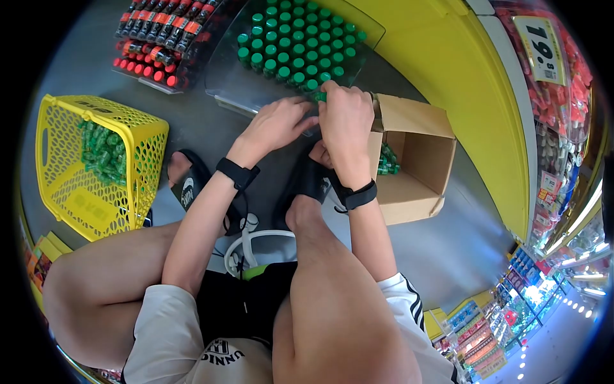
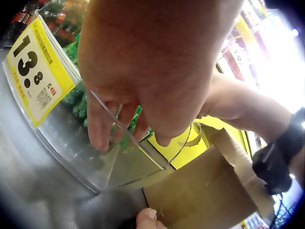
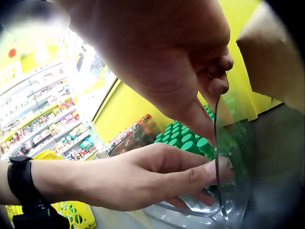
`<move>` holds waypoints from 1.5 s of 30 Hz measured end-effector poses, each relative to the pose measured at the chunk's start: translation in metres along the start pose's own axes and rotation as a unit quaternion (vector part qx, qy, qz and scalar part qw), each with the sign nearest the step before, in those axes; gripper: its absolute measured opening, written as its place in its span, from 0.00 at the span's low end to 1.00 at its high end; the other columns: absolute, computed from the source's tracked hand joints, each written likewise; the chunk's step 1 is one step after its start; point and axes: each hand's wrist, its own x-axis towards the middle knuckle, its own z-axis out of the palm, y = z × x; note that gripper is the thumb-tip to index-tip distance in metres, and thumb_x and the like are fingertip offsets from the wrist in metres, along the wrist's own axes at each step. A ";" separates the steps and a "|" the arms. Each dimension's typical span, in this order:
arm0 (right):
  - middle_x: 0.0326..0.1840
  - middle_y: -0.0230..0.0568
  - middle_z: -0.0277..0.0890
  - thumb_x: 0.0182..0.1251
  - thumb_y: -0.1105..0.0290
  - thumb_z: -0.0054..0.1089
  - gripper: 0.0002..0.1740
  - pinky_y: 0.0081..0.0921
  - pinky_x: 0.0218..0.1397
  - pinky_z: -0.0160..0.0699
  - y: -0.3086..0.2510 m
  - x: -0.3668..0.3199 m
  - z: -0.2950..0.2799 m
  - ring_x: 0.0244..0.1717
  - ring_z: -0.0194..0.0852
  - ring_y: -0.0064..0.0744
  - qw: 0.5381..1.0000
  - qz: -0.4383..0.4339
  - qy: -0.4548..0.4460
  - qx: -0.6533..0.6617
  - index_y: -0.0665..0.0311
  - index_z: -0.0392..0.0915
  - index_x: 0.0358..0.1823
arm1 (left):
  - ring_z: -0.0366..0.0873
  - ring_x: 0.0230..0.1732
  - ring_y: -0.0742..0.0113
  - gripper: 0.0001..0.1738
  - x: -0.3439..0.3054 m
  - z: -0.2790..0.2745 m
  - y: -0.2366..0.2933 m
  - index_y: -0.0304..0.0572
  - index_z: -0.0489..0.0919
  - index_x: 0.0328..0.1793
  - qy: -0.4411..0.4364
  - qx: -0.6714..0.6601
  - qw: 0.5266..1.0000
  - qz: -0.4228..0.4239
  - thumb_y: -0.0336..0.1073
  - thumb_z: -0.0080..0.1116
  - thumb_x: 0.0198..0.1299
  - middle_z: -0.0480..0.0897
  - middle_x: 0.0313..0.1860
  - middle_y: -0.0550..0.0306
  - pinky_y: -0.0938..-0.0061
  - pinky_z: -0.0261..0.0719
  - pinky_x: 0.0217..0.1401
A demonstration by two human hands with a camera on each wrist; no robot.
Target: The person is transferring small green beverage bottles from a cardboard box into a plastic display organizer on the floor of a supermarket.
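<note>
yellow basket [image 1: 147, 137]: well left of the clear tray [image 1: 230, 83], green packs inside.
left hand [image 1: 275, 125]: fingers nearly straight, tips pressed on the tray's near wall, holding nothing.
clear tray: directly ahead of both hands; its near wall runs left to right across the fingertips. green-capped bottles [image 1: 294, 45] stand upright inside.
right hand [image 1: 347, 121]: touching the left hand, fingers curled, seemingly pinching that wall's top rim; it is the hand nearer the rim.
cardboard box [image 1: 425, 150]: just right of the tray, open.
</note>
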 end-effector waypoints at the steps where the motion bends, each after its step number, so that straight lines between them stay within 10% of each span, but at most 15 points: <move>1: 0.30 0.44 0.85 0.56 0.74 0.70 0.05 0.42 0.49 0.79 0.000 0.000 0.003 0.41 0.85 0.48 1.000 0.000 0.000 0.001 0.63 0.81 0.32 | 0.85 0.58 0.36 0.18 0.001 0.002 -0.002 0.41 0.85 0.66 -0.001 0.000 1.000 -0.001 0.40 0.62 0.76 0.88 0.57 0.43 0.46 0.85 0.57; 45: 0.46 0.43 0.89 0.69 0.69 0.69 0.11 0.50 0.45 0.88 -0.003 0.004 0.008 0.45 0.90 0.56 0.992 0.110 -0.052 0.026 0.60 0.88 0.51 | 0.85 0.62 0.41 0.19 0.008 0.011 -0.004 0.43 0.82 0.69 0.000 0.052 0.999 -0.014 0.31 0.58 0.73 0.86 0.61 0.49 0.48 0.87 0.58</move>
